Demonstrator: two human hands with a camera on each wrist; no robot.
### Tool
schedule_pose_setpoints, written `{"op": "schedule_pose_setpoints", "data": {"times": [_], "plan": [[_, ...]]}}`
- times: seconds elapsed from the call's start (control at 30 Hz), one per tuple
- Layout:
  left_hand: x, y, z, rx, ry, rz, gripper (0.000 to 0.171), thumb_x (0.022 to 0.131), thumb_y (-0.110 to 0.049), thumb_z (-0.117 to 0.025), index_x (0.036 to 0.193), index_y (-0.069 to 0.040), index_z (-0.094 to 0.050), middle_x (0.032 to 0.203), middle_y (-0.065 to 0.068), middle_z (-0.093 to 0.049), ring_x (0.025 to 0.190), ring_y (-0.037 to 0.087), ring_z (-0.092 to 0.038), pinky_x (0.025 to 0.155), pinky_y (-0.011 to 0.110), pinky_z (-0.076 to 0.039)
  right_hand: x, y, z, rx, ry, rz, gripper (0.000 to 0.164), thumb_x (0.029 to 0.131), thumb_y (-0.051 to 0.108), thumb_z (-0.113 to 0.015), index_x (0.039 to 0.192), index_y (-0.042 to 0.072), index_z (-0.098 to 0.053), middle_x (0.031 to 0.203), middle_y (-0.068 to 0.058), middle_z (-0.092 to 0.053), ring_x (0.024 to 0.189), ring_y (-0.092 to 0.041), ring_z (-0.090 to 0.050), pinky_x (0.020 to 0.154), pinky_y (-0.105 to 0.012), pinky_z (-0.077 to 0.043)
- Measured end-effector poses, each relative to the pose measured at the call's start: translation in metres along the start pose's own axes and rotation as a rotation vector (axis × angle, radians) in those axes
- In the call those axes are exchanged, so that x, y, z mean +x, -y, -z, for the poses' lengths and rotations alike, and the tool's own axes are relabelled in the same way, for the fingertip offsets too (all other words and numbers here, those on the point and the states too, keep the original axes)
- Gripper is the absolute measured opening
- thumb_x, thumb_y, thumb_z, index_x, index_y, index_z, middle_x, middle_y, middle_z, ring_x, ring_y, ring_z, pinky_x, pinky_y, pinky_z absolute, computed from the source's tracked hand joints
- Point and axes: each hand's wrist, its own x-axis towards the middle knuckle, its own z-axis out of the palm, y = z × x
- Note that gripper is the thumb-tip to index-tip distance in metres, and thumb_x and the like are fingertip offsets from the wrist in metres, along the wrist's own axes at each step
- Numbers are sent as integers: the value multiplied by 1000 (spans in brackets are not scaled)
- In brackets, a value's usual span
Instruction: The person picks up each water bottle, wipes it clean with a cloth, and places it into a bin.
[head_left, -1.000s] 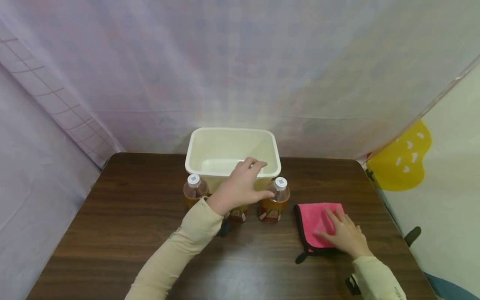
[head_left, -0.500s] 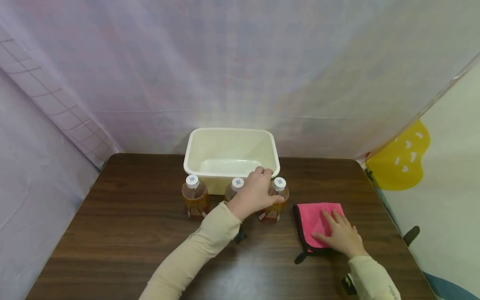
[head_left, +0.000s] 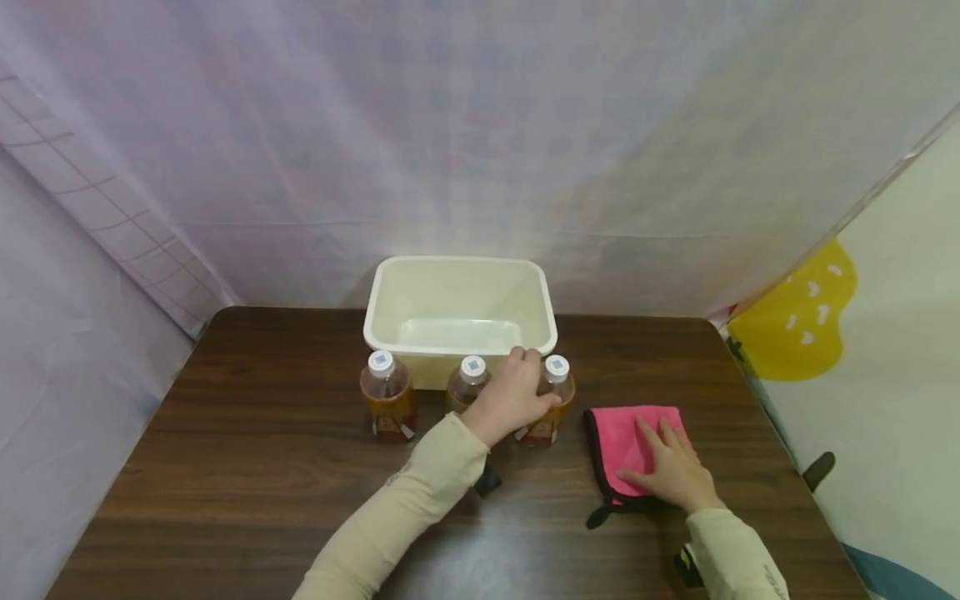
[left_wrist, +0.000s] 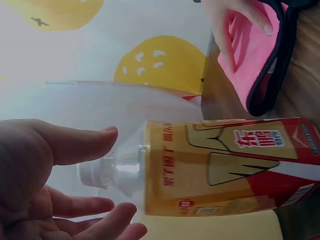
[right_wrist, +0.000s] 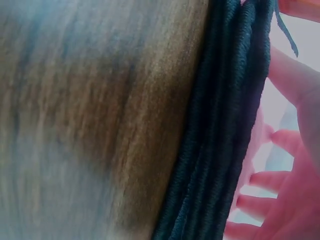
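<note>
Three drink bottles with white caps stand in a row: a left bottle (head_left: 388, 404), a middle bottle (head_left: 468, 387) and a right bottle (head_left: 557, 392). My left hand (head_left: 506, 400) reaches across to the right bottle. The left wrist view shows its thumb and fingers spread on either side of the bottle's cap and neck, with gaps around them; the yellow and red label (left_wrist: 215, 170) faces the camera. My right hand (head_left: 671, 471) rests with spread fingers on a folded pink cloth (head_left: 618, 446) with black edging. Up close, the cloth's stacked dark edges (right_wrist: 215, 130) show beside the fingers.
Behind the bottles stands a cream plastic bin (head_left: 457, 343) with nothing inside. Everything sits on a dark wood table (head_left: 247, 467). A pale curtain (head_left: 465, 150) hangs at the back, and a sheet with a yellow print (head_left: 802, 325) hangs at the right.
My left hand has moved right and down from over the middle bottle and the bin's front to the right bottle's top, bringing the middle cap into view. The right hand stays on the cloth.
</note>
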Motion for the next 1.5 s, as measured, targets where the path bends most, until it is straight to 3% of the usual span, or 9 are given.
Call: {"op": "schedule_pose_setpoints", "data": {"times": [0.3, 0.4, 0.53, 0.9, 1.27, 1.5], "plan": [[0, 3, -12, -23, -18, 34, 55, 77, -33, -71, 111, 5, -52, 101, 15, -56, 94, 25, -56, 82, 31, -48, 8, 0, 1, 59, 120, -78, 114, 64, 69, -62, 144, 6, -13, 141, -35, -9, 125, -56, -9, 87, -75, -19], [1, 4, -15, -41, -22, 40, 60, 78, -32, -70, 119, 5, -47, 106, 17, -56, 99, 26, -56, 86, 32, -47, 10, 1, 1, 61, 139, -87, 116, 62, 69, -63, 144, 5, -13, 141, -35, -10, 125, -56, -9, 89, -74, -19], [1, 6, -18, -76, -33, 34, 65, 78, -30, -70, 127, 3, -42, 111, 18, -56, 103, 28, -55, 88, 34, -46, 11, 2, 3, 58, 138, -72, 115, 61, 68, -65, 143, 3, -17, 140, -36, -13, 124, -56, -11, 90, -72, -21], [1, 10, -21, -104, -31, 47, 56, 78, -31, -70, 120, -2, -50, 112, 13, -57, 102, 26, -57, 85, 33, -48, 12, 6, 5, 21, 95, -4, 102, 64, 57, -70, 136, -3, -31, 134, -39, -26, 122, -54, -23, 92, -67, -26], [3, 11, -18, -121, -17, 70, 51, 74, -32, -73, 111, -2, -55, 103, 12, -60, 96, 25, -58, 82, 33, -48, 14, 11, 6, -16, 88, -13, 89, 67, 46, -73, 133, -3, -38, 130, -38, -33, 118, -54, -31, 90, -66, -30], [3, 11, -19, -143, -7, 82, 51, 75, -32, -73, 112, -3, -54, 105, 11, -58, 97, 24, -57, 82, 33, -48, 15, 12, 7, -37, 88, -27, 88, 67, 47, -73, 132, -3, -39, 127, -38, -36, 112, -55, -36, 88, -66, -32]]}}
